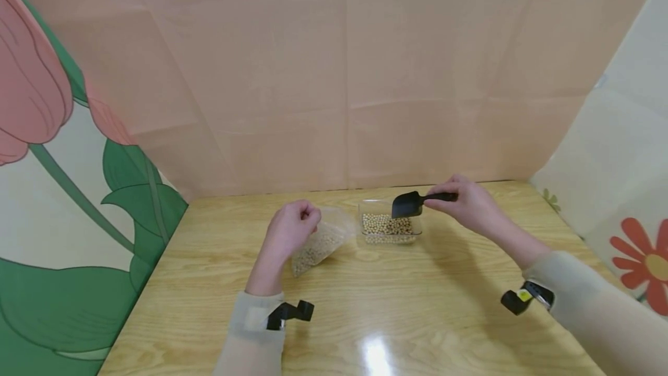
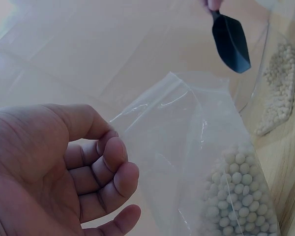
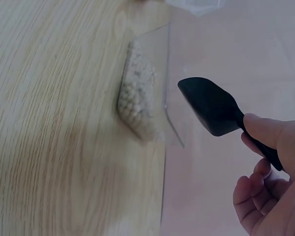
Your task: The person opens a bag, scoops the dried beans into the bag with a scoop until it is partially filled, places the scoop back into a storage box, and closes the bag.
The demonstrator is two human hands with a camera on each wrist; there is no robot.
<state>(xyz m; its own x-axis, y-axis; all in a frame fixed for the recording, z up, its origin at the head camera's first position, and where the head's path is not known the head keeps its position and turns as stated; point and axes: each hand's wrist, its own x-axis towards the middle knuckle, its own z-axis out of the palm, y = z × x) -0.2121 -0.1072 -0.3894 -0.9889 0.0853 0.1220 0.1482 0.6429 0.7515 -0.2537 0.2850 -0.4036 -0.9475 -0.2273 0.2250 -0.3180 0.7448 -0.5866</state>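
Note:
My left hand (image 1: 294, 226) pinches the top edge of a clear plastic bag (image 1: 334, 225), held upright and leaning on the table. Pale round beans (image 2: 238, 191) fill the bag's lower part. My right hand (image 1: 466, 205) grips the handle of a small black scoop (image 1: 407, 205), raised over the clear rectangular container (image 1: 361, 226). More of the same beans (image 1: 386, 225) lie in that container. In the right wrist view the scoop (image 3: 209, 105) is tilted, its blade seen from outside, so whether it carries beans cannot be told.
The wooden table (image 1: 396, 306) stretches in front of both arms. A pink sheet (image 1: 344, 74) hangs along its back edge. A flower-printed panel (image 1: 52, 190) stands at the left and another (image 1: 626, 190) at the right.

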